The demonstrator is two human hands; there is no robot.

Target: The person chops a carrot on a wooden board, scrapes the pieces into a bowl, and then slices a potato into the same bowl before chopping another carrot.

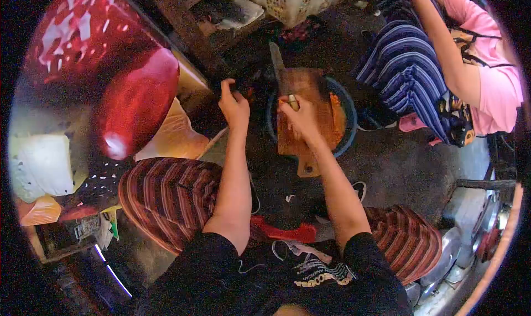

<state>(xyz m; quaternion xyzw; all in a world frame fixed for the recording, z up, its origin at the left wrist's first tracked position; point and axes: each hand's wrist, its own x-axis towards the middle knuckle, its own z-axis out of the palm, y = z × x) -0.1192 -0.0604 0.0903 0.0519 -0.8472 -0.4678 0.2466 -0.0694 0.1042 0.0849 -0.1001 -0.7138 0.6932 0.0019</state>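
My right hand is closed over a wooden cutting board, seemingly around the pale handle of a knife. The knife's blade points up and away past the board's far left corner. The board lies across a round blue basin, its short handle toward me. Small orange pieces show along the board's right side; what they are I cannot make out. Left of the basin, my left hand is raised with fingers apart and nothing visible in it.
Another person in a pink top and a striped blue cloth sits at the upper right. A white plastic basket stands at the back. A large printed red sheet rises on the left. Metal pots lie at the lower right.
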